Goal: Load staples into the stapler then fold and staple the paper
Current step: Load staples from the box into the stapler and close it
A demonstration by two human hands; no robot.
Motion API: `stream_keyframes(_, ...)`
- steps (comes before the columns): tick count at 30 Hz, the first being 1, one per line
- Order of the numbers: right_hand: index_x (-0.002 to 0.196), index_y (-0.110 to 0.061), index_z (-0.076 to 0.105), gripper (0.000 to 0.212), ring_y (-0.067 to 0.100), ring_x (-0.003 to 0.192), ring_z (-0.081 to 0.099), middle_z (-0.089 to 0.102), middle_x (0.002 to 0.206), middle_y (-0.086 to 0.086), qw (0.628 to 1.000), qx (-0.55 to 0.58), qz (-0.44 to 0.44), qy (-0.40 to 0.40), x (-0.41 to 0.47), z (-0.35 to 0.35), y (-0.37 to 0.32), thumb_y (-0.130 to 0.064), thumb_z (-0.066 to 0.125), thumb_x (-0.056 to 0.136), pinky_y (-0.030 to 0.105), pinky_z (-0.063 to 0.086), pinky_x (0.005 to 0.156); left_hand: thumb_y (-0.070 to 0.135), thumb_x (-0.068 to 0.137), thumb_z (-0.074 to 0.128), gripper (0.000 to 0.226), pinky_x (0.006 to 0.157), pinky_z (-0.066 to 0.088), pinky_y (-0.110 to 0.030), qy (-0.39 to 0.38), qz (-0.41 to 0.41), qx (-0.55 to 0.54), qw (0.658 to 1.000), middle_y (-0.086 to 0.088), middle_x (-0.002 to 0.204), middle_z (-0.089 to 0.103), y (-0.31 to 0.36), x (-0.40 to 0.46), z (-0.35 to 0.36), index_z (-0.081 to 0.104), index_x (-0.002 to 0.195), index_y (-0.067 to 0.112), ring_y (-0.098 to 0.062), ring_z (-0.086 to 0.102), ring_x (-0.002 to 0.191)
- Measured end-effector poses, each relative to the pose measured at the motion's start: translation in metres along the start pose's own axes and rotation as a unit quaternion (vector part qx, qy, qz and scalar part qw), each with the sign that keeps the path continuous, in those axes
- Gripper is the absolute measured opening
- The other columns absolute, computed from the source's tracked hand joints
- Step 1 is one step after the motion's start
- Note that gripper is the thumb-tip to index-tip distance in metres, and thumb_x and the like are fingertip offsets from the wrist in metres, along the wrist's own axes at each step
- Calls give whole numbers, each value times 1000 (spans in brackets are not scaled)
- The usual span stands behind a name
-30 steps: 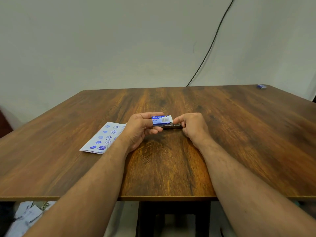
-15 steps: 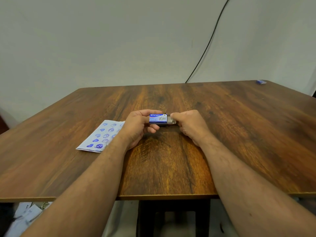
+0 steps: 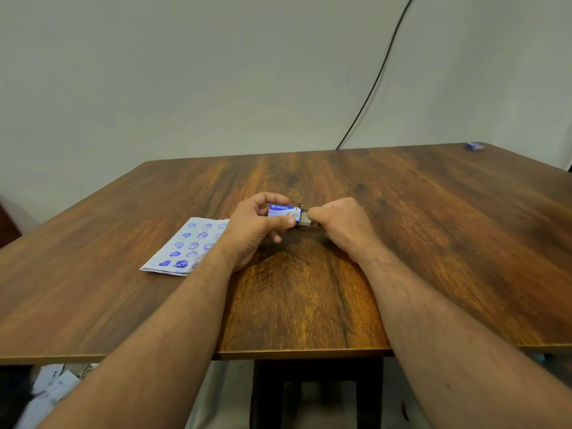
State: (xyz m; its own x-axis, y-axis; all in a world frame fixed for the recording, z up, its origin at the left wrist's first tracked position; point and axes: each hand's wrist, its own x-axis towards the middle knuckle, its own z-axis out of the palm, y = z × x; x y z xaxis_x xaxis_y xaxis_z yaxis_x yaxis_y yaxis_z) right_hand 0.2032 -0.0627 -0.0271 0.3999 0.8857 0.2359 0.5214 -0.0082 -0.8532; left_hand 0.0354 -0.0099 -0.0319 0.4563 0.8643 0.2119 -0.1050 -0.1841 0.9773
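Wooden bench (image 3: 433, 243) fills the lower field, grain running away from the viewer. Black cable (image 3: 376, 78) hangs down the wall behind it.

Patterned paper (image 3: 185, 246), white with blue hearts and rings, lies flat on the bench left of centre; its near-right part is hidden under the left forearm.

Left hand (image 3: 250, 230) is curled round the staple box (image 3: 284, 212), thumb along the near side, fingers over the far side. Box is blue and white (brand print legible on top), held just above the bench at centre. Long axis runs left to right; open end points right.

Inner tray (image 3: 305, 217), grey-brown card, protrudes a short way from that right end. Right hand (image 3: 343, 227) is closed, fingertips pinching the tray's end. Contents of the tray cannot be made out.

Small blue object (image 3: 474, 146) sits at the far right corner of the bench, well apart from the hands; too small to identify.
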Motion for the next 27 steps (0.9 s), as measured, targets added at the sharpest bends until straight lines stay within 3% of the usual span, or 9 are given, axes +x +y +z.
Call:
stream_keyframes(2, 46, -10, 49, 39, 13, 45, 32, 38, 46, -3, 1000, -16, -3, 0, 1, 0, 0, -24, 67, 78, 27, 25, 43, -9, 78, 74, 38, 43, 46, -18, 13, 2, -17, 1000, -11, 85, 71, -2, 2, -1, 56, 105, 10, -9, 59, 54)
stream_keyframes(5, 54, -6, 54, 34, 15, 49, 35, 42, 53, 2, 999, -35, 0, -15, 2, 1, 2, -25, 65, 80, 24, 27, 43, -8, 83, 70, 40, 43, 45, -20, 33, 7, -51, 998, -9, 77, 70, -5, 5, -1, 43, 105, 12, -14, 57, 54)
stream_keyframes(10, 67, 9, 63, 34, 15, 55, 35, 45, 60, 10, 1000, -18, -11, -19, 1, 0, 1, -22, 66, 80, 28, 24, 46, -4, 92, 62, 27, 47, 51, -19, 27, 7, -93, 995, -9, 80, 71, -6, 7, -2, 48, 113, 5, -12, 61, 54)
stream_keyframes(13, 62, 0, 64, 32, 14, 49, 32, 42, 56, 6, 1000, 13, -21, -16, 1, 0, 4, -24, 64, 83, 29, 26, 49, -2, 94, 60, 25, 50, 53, -19, 42, 2, -93, 995, -12, 82, 71, -6, 9, -2, 52, 117, 3, -13, 62, 54)
stream_keyframes(15, 75, -9, 74, 25, 10, 50, 33, 42, 55, -1, 998, 18, -40, -46, -1, -1, 5, -21, 55, 85, 29, 30, 53, -1, 93, 61, 23, 50, 52, -20, 59, 3, -87, 994, -12, 82, 70, -6, 9, -2, 56, 116, 2, -13, 62, 54)
stream_keyframes(19, 82, -20, 83, 24, 6, 43, 44, 56, 50, -11, 996, 83, 14, -13, -1, -3, 6, -14, 60, 84, 25, 39, 54, 0, 93, 60, 25, 48, 51, -21, 74, 7, -85, 994, -13, 80, 70, -5, 9, -2, 56, 117, 8, -14, 62, 53)
stream_keyframes(23, 83, -21, 78, 35, 9, 39, 46, 63, 64, 9, 995, 96, -7, -14, -6, 0, 5, -2, 48, 84, 22, 36, 44, -1, 92, 61, 30, 47, 50, -21, 85, 1, -83, 993, -14, 79, 69, -5, 8, -2, 51, 119, 10, -15, 61, 52)
stream_keyframes(27, 84, -20, 72, 24, 11, 41, 50, 70, 72, 17, 993, 114, -24, -13, -6, 0, 6, 0, 58, 83, 17, 35, 38, -1, 92, 60, 29, 45, 49, -21, 93, -3, -76, 993, -14, 79, 69, -5, 9, -1, 52, 118, 7, -14, 59, 50)
